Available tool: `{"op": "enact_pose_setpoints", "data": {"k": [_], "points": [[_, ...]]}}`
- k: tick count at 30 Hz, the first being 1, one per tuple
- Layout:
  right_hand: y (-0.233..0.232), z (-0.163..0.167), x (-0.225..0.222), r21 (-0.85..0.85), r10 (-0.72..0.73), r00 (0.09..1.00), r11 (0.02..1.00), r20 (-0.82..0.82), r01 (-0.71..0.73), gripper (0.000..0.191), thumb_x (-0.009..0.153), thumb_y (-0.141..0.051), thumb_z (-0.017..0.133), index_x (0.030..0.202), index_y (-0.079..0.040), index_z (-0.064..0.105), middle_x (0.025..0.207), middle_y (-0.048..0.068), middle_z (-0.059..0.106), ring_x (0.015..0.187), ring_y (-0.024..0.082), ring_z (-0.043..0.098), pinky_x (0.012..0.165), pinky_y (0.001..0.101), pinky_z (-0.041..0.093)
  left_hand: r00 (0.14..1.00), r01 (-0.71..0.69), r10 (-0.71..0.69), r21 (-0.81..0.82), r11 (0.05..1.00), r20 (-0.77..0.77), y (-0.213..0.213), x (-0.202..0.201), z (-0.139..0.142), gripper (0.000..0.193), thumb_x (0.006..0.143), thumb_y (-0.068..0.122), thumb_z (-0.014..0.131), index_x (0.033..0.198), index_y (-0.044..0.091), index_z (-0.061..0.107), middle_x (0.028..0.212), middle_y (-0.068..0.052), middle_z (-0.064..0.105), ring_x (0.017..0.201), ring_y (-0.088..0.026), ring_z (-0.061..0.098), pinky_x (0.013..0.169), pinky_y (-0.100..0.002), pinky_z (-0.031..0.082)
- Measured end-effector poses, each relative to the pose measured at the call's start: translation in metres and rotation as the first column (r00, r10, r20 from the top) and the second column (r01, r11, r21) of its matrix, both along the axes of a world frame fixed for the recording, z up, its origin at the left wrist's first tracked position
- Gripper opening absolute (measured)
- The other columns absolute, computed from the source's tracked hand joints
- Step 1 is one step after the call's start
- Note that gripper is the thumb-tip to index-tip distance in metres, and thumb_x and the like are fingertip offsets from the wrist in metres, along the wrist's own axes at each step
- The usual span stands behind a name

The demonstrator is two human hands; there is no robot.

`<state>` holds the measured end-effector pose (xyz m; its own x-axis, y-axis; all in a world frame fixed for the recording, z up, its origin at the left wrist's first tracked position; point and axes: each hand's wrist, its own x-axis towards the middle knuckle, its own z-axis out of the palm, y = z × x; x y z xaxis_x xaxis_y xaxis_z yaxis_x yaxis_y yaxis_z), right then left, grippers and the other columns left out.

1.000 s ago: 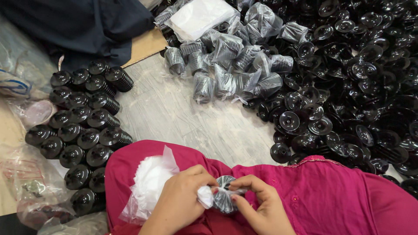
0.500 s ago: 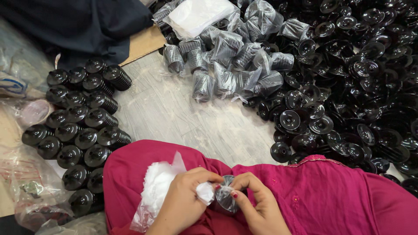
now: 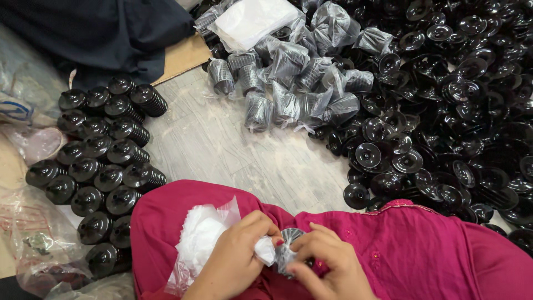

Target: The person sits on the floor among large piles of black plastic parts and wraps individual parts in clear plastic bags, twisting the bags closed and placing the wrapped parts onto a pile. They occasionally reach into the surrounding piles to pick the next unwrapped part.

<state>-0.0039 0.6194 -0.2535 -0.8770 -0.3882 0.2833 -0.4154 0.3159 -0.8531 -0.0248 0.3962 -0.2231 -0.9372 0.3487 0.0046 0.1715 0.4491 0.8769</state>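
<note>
**Both hands pinch a bagged black part over lap**

L hand (image 3: 236, 258) & R hand (image 3: 325, 266) meet on a black part (image 3: 287, 253) in clear wrap, fingertips pinching it from both sides. L also grips white wrap end. Bag of white wraps (image 3: 200, 241) just left of L hand. Bagged parts (image 3: 294, 83) well above; loose pile (image 3: 455, 111) up right; stacks (image 3: 105, 150) up left.

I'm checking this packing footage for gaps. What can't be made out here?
Head view:
- Small black round part in clear plastic wrap: mostly covered by the left hand and right hand.
- Both forearms: cut off by the bottom edge.
- Heap of loose black plastic discs: runs past the right edge.
</note>
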Motion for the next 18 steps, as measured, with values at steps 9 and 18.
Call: {"op": "enact_pose_setpoints", "data": {"k": [9,18], "points": [[-0.008,0.006,0.002,0.22,-0.111,0.992,0.968,-0.063,0.123,0.015,0.073,-0.012,0.084,0.086,-0.016,0.08,0.08,-0.003,0.075,0.077,0.017,0.073,0.071,0.0381,0.049,0.99,0.139,-0.139,-0.01,0.99,-0.036,-0.006,0.009,-0.001,0.009,0.084,0.006,0.066,0.093,0.005,0.066,0.092,-0.011,0.062,0.091,-0.031,0.068,0.075,-0.037,0.053],[0.012,0.027,-0.004,-0.122,0.081,0.888,0.992,0.454,-0.028,0.033,0.082,0.004,0.07,0.112,-0.008,0.076,0.105,0.008,0.082,0.094,0.023,0.078,0.084,0.0327,0.06,0.919,0.01,-0.178,0.43,0.903,0.353,-0.013,0.002,-0.02,0.011,0.089,0.01,0.071,0.094,0.002,0.076,0.1,-0.005,0.075,0.092,-0.014,0.069,0.084,-0.03,0.055]]}}
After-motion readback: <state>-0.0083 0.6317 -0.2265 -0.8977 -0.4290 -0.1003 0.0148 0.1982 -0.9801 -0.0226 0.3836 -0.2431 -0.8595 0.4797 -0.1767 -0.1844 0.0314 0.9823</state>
